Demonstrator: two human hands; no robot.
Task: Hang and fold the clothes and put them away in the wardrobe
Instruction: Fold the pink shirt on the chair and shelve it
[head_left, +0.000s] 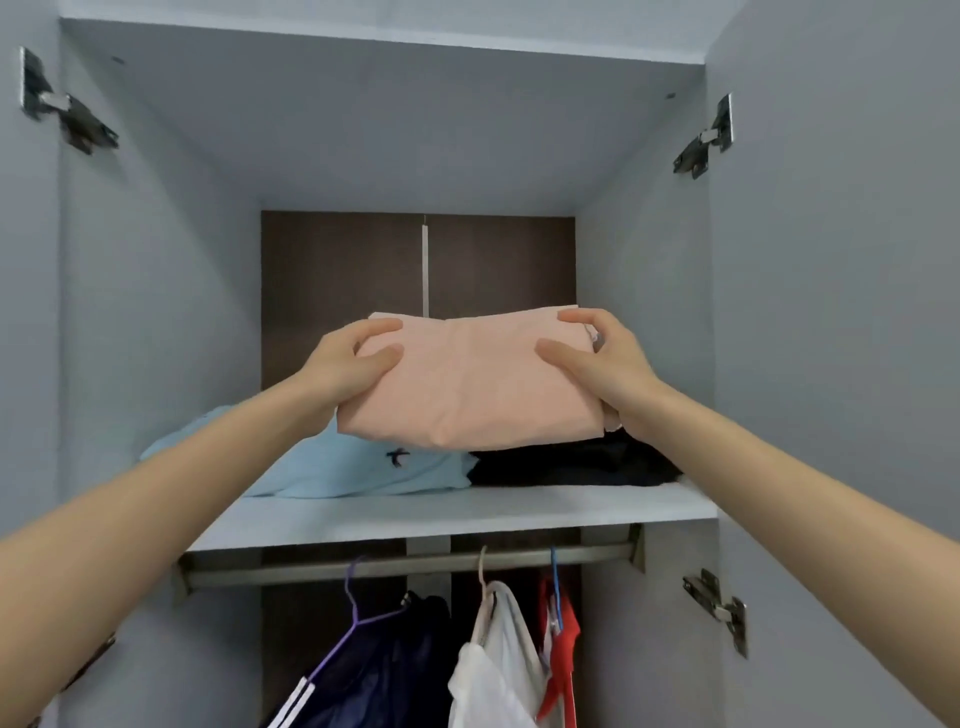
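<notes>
A folded pink garment (472, 379) is held up in front of the open wardrobe, just above the upper shelf (447, 512). My left hand (348, 366) grips its left end, thumb on top. My right hand (602, 358) grips its right end the same way. On the shelf below it lie a folded light blue garment (343, 467) on the left and a folded black garment (576, 462) on the right. The pink garment hides part of both.
Under the shelf runs a metal rail (415, 564) with a dark navy jacket on a purple hanger (374, 660), a white garment (498, 654) and a red garment (561, 634). Both wardrobe doors stand open, with hinges (706, 140) on the side walls.
</notes>
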